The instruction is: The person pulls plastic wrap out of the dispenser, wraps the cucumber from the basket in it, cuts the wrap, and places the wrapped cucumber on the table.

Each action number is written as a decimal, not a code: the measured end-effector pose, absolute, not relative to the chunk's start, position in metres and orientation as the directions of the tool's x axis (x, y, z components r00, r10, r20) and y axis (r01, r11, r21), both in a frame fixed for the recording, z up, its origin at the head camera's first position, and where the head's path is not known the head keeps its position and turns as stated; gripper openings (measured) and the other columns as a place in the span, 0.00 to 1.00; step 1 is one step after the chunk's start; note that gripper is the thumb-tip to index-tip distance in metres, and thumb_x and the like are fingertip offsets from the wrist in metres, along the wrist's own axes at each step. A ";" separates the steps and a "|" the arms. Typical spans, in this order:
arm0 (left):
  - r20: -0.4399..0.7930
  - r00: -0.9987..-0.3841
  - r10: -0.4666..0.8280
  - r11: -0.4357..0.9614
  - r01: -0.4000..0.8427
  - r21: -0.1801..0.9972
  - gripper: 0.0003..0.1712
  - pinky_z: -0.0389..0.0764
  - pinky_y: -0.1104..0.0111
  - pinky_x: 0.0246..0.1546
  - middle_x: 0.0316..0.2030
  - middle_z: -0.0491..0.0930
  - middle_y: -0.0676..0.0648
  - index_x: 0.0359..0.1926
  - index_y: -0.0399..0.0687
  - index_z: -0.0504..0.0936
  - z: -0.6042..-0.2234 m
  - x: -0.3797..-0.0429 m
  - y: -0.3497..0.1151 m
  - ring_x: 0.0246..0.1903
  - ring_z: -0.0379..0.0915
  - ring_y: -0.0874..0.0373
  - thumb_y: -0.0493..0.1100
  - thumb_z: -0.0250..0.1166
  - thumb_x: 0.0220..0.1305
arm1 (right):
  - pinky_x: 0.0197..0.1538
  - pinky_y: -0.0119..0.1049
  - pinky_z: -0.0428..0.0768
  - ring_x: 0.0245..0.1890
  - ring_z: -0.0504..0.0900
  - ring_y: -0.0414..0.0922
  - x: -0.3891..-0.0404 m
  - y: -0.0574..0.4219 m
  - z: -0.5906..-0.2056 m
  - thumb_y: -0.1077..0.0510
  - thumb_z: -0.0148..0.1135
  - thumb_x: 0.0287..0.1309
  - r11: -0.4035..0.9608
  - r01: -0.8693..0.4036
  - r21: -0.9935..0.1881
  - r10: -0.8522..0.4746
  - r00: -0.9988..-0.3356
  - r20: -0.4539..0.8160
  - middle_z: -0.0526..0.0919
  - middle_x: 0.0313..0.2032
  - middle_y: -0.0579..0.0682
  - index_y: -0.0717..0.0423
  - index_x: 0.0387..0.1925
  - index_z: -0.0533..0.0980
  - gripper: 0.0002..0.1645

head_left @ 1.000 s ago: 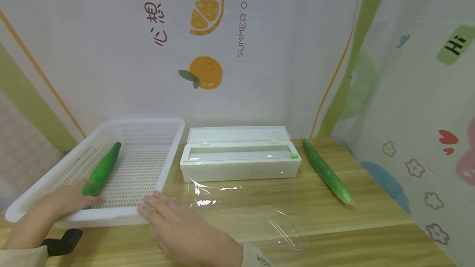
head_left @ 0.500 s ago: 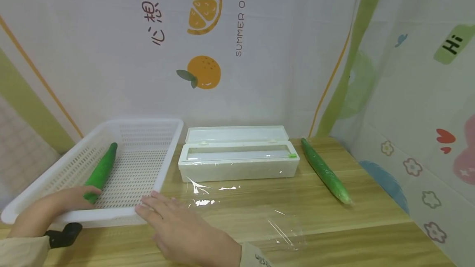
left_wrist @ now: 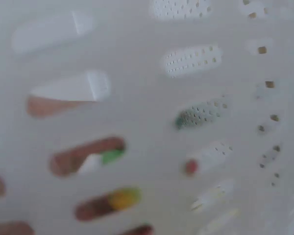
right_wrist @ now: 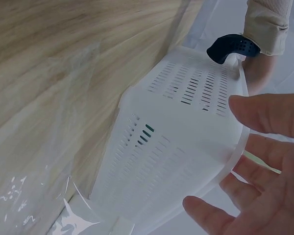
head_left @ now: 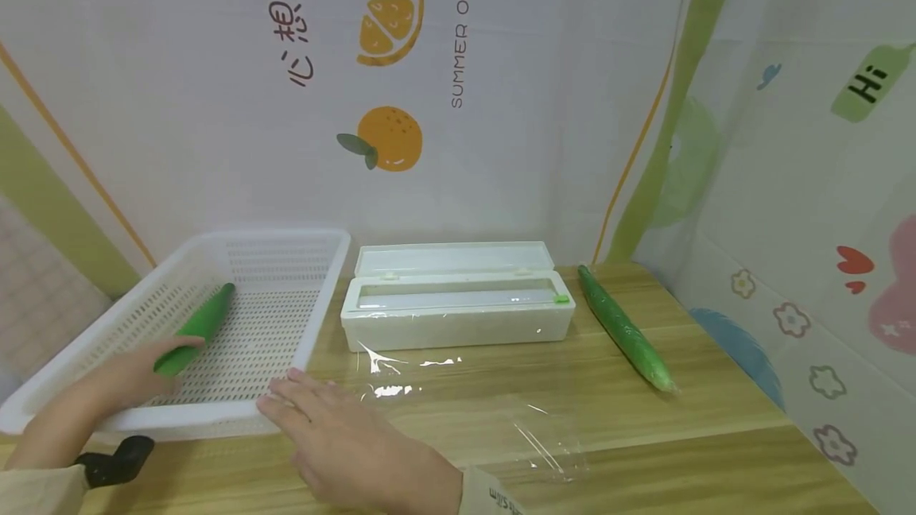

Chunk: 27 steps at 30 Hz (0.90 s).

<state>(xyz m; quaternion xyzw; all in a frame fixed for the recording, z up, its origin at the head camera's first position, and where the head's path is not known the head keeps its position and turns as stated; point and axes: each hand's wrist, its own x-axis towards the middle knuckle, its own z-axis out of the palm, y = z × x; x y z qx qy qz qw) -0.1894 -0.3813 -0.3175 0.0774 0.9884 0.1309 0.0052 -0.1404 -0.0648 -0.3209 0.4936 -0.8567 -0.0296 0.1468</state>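
My left hand (head_left: 132,376) is inside the white plastic basket (head_left: 215,416) and grips the near end of a green cucumber (head_left: 213,315). The cucumber's near end is tilted up, while its far end points to the back of the basket. Through the slots of the basket wall (left_wrist: 137,98) the left wrist view shows blurred bits of fingers and green. My right hand (head_left: 365,439) rests at the basket's near right corner. In the right wrist view its fingers (right_wrist: 250,171) are spread, relaxed, against the rim.
A white cling film box (head_left: 458,328) stands lid up at the back, with clear film (head_left: 458,412) pulled out over the wooden table (head_left: 680,451). Another cucumber (head_left: 626,332), glossy as if film-wrapped, lies to its right. Printed cloth hangs behind.
My left hand has taken hold of the cucumber and lifted its near end, turning it slightly. My right hand keeps its place at the basket corner. The head view has shifted slightly.
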 end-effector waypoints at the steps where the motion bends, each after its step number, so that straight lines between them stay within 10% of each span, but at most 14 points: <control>1: 0.052 -0.989 0.142 0.957 0.150 0.250 0.30 0.73 0.43 0.32 0.48 0.65 0.15 0.56 0.27 0.64 -0.316 -0.188 -0.381 0.40 0.68 0.23 0.38 0.63 0.56 | 0.69 0.31 0.54 0.72 0.47 0.39 -0.140 -0.065 -0.321 0.50 0.46 0.66 0.513 -0.836 0.197 -0.854 -0.471 0.223 0.52 0.71 0.41 0.45 0.71 0.50 0.34; 11: 0.424 -0.894 -0.147 0.950 -0.009 0.312 0.28 0.62 0.67 0.13 0.26 0.73 0.28 0.56 0.36 0.64 -0.309 -0.166 -0.368 0.17 0.64 0.51 0.50 0.59 0.63 | 0.69 0.30 0.53 0.71 0.50 0.40 -0.142 -0.066 -0.321 0.50 0.49 0.65 0.503 -0.831 0.238 -0.860 -0.452 0.239 0.54 0.70 0.42 0.47 0.70 0.51 0.35; 16: 0.488 -0.822 -0.294 0.886 -0.042 0.462 0.29 0.62 0.72 0.17 0.37 0.77 0.24 0.55 0.36 0.68 -0.312 -0.163 -0.368 0.19 0.66 0.66 0.52 0.62 0.60 | 0.70 0.29 0.51 0.72 0.49 0.40 -0.144 -0.064 -0.319 0.49 0.51 0.64 0.493 -0.840 0.226 -0.866 -0.449 0.222 0.53 0.70 0.42 0.47 0.71 0.50 0.37; 21: 0.451 -0.774 -0.445 0.720 -0.010 0.694 0.23 0.67 0.82 0.16 0.33 0.77 0.55 0.54 0.51 0.73 -0.312 -0.158 -0.369 0.20 0.59 0.91 0.50 0.64 0.59 | 0.70 0.28 0.49 0.72 0.47 0.38 -0.146 -0.063 -0.317 0.49 0.51 0.64 0.482 -0.853 0.200 -0.873 -0.449 0.189 0.53 0.71 0.41 0.46 0.71 0.51 0.37; 27: 0.388 -0.713 -0.584 0.219 0.323 0.921 0.16 0.75 0.87 0.24 0.32 0.73 0.63 0.42 0.59 0.70 -0.299 -0.157 -0.354 0.20 0.76 0.76 0.32 0.59 0.60 | 0.71 0.26 0.45 0.72 0.43 0.36 -0.154 -0.056 -0.314 0.46 0.47 0.66 0.449 -0.880 0.157 -0.892 -0.430 0.141 0.48 0.72 0.41 0.43 0.71 0.49 0.36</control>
